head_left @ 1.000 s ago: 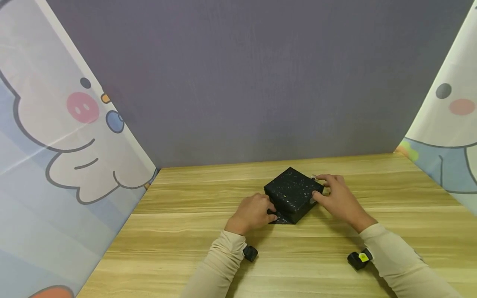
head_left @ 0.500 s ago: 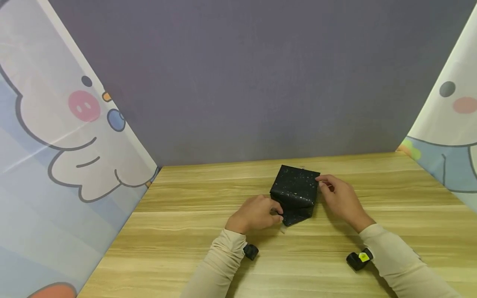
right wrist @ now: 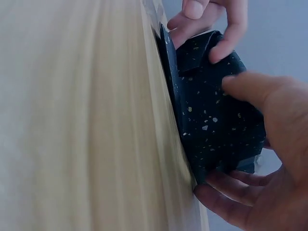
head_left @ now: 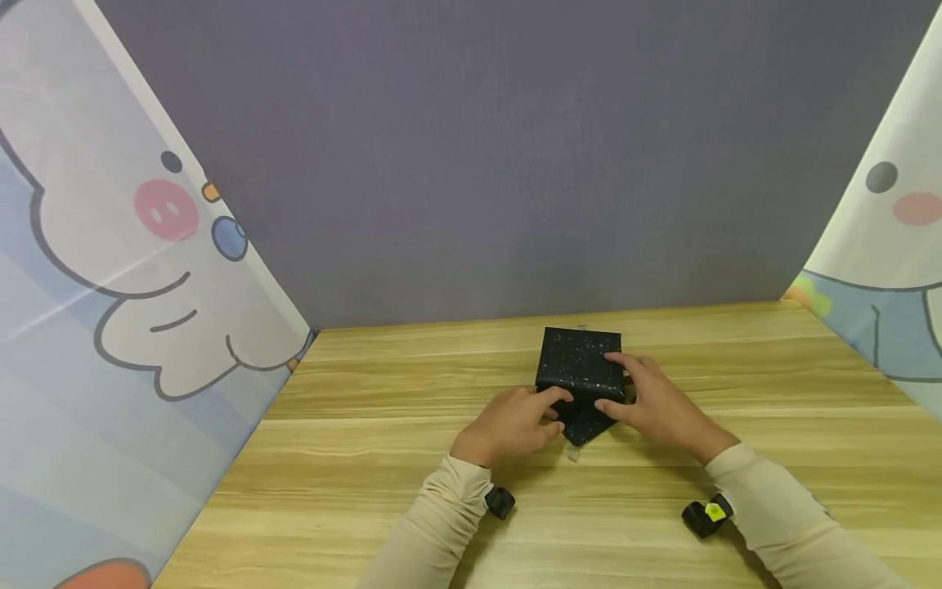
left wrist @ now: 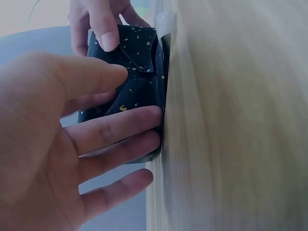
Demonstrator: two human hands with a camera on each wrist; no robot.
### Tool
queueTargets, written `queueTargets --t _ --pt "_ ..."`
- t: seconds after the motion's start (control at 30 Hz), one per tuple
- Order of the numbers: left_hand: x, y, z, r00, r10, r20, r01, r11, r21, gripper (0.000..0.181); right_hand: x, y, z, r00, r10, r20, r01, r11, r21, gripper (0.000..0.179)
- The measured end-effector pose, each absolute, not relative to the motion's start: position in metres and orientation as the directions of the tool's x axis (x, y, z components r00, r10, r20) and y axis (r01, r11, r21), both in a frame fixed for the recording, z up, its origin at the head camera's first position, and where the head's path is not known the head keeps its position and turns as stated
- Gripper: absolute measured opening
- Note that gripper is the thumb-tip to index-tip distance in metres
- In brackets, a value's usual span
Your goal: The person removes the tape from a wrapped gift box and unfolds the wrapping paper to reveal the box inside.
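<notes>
A small box wrapped in black speckled paper (head_left: 580, 353) sits on the wooden table. Its near end has a pointed paper flap (head_left: 586, 427) hanging toward me, with a bit of clear tape (head_left: 572, 452) at the tip. My right hand (head_left: 658, 405) grips the box's right side, thumb on the near end and index finger on top. In the right wrist view its other fingers curl by the side of the wrapped box (right wrist: 207, 120). My left hand (head_left: 515, 421) touches the near left corner; in the left wrist view its fingers (left wrist: 115, 127) stretch fairly straight across the folded paper.
The wood-grain table (head_left: 368, 458) ends at a grey back panel (head_left: 478, 164). Cartoon-printed sheets (head_left: 88, 343) flank the left and right. Another small piece of tape (head_left: 582, 327) pokes out behind the box.
The box has turned so its flapped end faces me. My right hand has moved from its far right corner to grip its right side. My left fingers have risen onto the near end.
</notes>
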State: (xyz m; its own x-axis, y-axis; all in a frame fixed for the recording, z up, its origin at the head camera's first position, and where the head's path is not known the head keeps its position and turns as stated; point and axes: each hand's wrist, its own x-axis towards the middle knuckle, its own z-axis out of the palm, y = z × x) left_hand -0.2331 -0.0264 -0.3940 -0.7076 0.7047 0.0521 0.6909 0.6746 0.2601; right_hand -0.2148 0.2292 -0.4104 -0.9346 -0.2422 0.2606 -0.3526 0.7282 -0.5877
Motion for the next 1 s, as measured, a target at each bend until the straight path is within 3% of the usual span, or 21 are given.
queueTargets --t 0.37,0.63,1.0 --pt "-0.236 -0.032 -0.392 -0.769 0.637 0.053 0.616 0.716 0.328 0.019 -0.212 0.229 -0.41 -0.942 -0.238 0.237 -0.334 0.732 -0.594 0.078" --pt "-0.242 -0.043 -0.393 -0.797 0.59 0.126 0.6 0.75 0.279 0.025 -0.21 0.227 -0.41 -0.941 -0.238 0.24 -0.335 0.746 -0.576 0.078" --pt "-0.242 -0.045 -0.392 -0.804 0.578 0.136 0.593 0.765 0.251 0.021 -0.212 0.228 -0.411 -0.939 -0.254 0.23 -0.342 0.735 -0.586 0.08"
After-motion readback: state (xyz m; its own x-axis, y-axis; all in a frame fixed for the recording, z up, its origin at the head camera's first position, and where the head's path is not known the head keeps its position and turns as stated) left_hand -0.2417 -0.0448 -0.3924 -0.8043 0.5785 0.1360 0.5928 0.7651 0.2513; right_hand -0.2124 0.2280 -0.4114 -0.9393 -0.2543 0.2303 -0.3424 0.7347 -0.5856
